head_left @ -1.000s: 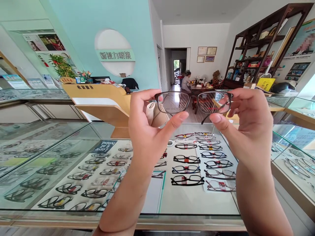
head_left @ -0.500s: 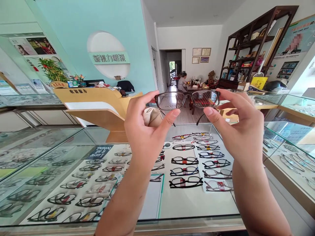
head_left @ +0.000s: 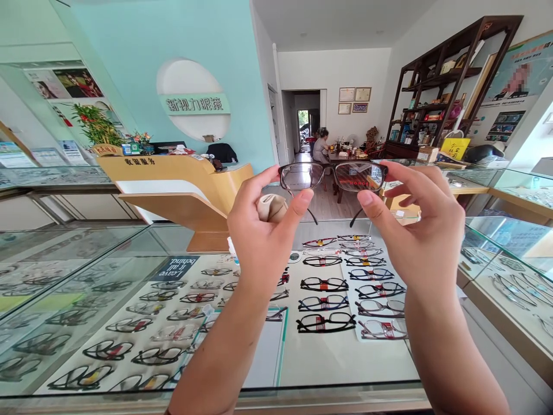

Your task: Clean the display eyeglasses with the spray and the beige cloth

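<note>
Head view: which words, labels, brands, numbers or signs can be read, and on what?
"新视力眼镜": wall sign
"收银服务": wood-coloured counter
"Leave it all behind." (upside down): dark card
Too small or blurred: red lettering on the held glasses, yellow sign, desk plaque, framed sheets, posters, display-case tags.

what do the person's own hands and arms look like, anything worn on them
The left hand and right hand are bare: no gloves, rings or watch show. The left forearm and right forearm show no sleeves or bracelets.
</note>
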A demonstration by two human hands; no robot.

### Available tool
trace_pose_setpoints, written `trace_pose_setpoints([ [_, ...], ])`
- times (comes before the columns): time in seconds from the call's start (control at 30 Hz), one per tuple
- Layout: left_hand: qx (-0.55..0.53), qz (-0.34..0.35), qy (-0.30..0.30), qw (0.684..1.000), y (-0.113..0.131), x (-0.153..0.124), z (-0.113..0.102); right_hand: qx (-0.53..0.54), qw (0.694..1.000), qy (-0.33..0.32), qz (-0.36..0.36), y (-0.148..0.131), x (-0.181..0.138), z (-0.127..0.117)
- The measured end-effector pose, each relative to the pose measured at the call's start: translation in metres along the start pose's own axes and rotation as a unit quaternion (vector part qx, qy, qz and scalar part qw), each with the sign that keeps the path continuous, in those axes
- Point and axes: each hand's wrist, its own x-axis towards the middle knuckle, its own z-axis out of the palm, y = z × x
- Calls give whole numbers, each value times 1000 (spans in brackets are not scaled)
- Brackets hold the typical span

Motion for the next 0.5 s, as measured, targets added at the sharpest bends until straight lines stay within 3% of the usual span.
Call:
trace_pose_setpoints([
  [0.33,0,6,3,1000,-8,-5,3,-20,1000,-7,-1,1,1,-2],
  [0.5,3,8,33,999,-4,-4,4,-11,1000,-27,9,5,2,-1],
])
